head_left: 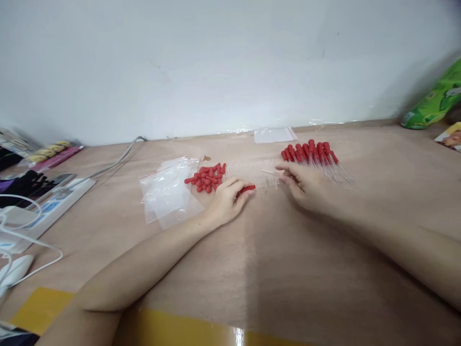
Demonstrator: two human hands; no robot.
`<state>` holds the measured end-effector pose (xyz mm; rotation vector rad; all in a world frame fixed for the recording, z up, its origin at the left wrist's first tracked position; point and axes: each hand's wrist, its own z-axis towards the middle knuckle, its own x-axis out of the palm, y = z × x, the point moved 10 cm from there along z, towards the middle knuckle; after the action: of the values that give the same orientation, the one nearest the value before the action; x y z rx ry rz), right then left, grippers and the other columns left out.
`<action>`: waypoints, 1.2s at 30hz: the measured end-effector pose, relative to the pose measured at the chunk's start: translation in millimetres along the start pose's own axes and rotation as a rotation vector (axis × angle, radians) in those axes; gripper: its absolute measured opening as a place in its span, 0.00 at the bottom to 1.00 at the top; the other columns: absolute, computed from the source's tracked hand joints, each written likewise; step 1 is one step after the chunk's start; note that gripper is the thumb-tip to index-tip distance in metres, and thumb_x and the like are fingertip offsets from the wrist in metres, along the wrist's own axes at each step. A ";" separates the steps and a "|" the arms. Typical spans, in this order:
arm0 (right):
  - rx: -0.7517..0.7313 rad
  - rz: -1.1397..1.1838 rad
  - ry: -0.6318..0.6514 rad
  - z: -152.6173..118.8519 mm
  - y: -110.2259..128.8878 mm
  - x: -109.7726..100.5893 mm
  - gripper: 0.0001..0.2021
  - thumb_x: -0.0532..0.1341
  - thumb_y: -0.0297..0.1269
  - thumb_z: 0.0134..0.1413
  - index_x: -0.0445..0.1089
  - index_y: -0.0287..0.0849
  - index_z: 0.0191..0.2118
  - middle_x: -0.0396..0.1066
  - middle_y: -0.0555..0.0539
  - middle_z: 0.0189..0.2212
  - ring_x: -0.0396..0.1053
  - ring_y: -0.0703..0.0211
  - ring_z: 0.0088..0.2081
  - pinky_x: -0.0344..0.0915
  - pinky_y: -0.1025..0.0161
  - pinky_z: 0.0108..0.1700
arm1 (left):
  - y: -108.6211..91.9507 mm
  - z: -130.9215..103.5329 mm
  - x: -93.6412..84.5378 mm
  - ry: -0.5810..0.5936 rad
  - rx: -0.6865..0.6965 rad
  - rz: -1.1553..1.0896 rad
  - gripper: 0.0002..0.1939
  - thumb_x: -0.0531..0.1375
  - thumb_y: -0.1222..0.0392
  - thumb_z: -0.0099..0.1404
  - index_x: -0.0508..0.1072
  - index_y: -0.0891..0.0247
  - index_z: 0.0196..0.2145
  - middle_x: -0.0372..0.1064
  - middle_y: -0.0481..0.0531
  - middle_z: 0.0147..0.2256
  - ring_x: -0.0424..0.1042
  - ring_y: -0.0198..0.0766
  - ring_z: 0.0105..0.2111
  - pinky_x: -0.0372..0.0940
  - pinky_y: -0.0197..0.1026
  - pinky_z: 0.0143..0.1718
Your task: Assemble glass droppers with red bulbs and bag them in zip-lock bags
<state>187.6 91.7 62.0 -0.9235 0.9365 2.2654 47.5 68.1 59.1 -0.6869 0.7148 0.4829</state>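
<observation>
My left hand (230, 199) is closed around a red rubber bulb (247, 189), whose end points right. Pinched between the thumb and fingers of my right hand (297, 182) is a thin clear tube (271, 172), pointing left toward the bulb but apart from it. Between and behind my hands lies a row of clear tubes (248, 168). A pile of red bulbs (207, 179) is just left of my left hand. Beyond my right hand lie several droppers (311, 150), clear tubes with red bulbs on their ends.
Clear plastic bags (169, 190) lie left of the bulbs, another bag (273, 135) near the wall. A power strip (50, 211) with cables is at the left. A green package (432, 98) stands at the back right. Yellow tape (173, 329) crosses the front.
</observation>
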 end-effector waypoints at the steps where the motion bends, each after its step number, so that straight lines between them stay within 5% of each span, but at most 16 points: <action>1: -0.051 0.021 -0.017 -3.3 5.5 3.2 0.11 0.50 0.35 0.58 0.65 0.40 0.44 0.71 0.44 0.34 0.68 0.57 0.35 0.61 0.62 0.35 | 4.0 -2.0 1.8 -0.006 -0.022 -0.017 0.07 0.55 0.62 0.63 0.71 0.64 0.37 0.69 0.52 0.33 0.68 0.36 0.33 0.64 0.38 0.34; 7: -0.189 0.029 -0.011 -12.8 23.3 19.9 0.11 0.50 0.35 0.58 0.68 0.41 0.40 0.72 0.45 0.33 0.68 0.57 0.36 0.61 0.60 0.39 | 17.8 -6.0 2.5 -0.038 -0.081 -0.046 0.07 0.57 0.62 0.62 0.72 0.65 0.37 0.70 0.52 0.33 0.68 0.35 0.33 0.65 0.38 0.34; 23: -0.141 -0.001 0.048 -21.9 16.0 22.8 0.11 0.50 0.36 0.59 0.68 0.43 0.40 0.74 0.49 0.32 0.68 0.61 0.30 0.54 0.59 0.39 | 7.5 -3.2 0.0 -0.058 0.021 -0.098 0.07 0.57 0.63 0.62 0.73 0.63 0.37 0.72 0.51 0.34 0.70 0.34 0.33 0.65 0.37 0.35; 36: -0.190 -0.001 0.149 -22.3 17.1 28.8 0.11 0.51 0.36 0.58 0.70 0.48 0.41 0.74 0.51 0.30 0.68 0.63 0.29 0.50 0.60 0.37 | 1.0 -7.3 9.6 0.079 0.118 -0.170 0.07 0.56 0.64 0.63 0.73 0.63 0.37 0.72 0.51 0.32 0.72 0.33 0.32 0.67 0.34 0.33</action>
<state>166.7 69.8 35.5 -1.1882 0.7903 2.3411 50.2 65.2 47.7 -0.6522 0.7458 0.2568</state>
